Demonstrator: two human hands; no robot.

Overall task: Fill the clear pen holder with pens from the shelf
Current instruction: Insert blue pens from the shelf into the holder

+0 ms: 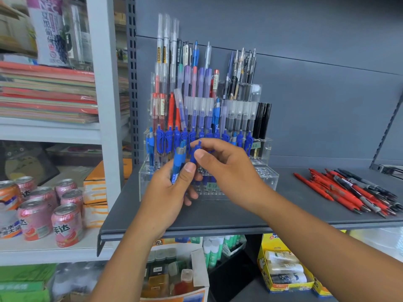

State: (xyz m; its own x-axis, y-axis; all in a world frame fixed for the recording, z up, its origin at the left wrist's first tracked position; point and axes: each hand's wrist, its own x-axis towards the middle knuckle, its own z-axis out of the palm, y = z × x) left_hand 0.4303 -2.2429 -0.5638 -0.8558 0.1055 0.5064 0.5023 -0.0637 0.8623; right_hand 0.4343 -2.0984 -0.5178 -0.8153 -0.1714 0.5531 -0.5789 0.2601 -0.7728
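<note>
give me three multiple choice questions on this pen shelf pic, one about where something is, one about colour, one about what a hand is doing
1. Where do the loose red and black pens lie?
A. on the grey shelf, right of the clear pen holder
B. inside the cardboard box below
C. on the soda cans

2. What colour are the pens held in the left hand?
A. green
B. blue
C. yellow

3. What is the right hand doing?
A. resting flat on the shelf
B. pinching a blue pen by its top
C. gripping a soda can

Answers:
1 A: the pile sits on the grey shelf, apart from the clear pen holder.
2 B: the barrels above the thumb are blue.
3 B: its fingers close on the pen's upper end.
</note>
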